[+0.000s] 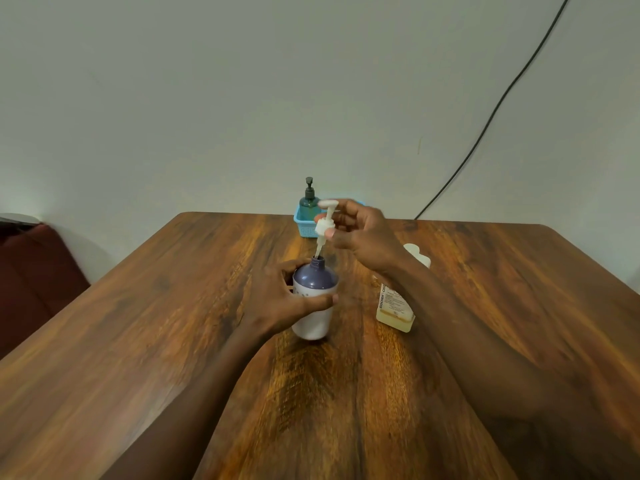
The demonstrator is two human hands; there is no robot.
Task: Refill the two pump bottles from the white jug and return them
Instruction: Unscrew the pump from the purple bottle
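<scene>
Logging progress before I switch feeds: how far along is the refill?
Done: nothing confirmable; fill levels don't show. In hand: left hand grips the purple bottle, right hand holds its white pump, tube at the open neck. Remaining: teal bottle sits, pump on, in the blue basket; white jug sits nearby.

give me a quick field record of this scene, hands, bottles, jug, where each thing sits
left hand: holds the purple bottle upright on the table
right hand: pinches the white pump above the bottle
pump tube: tip at the bottle's open neck
teal bottle: pump on, standing in the blue basket at the far edge
jug: right of the purple bottle, partly behind the right forearm
</scene>
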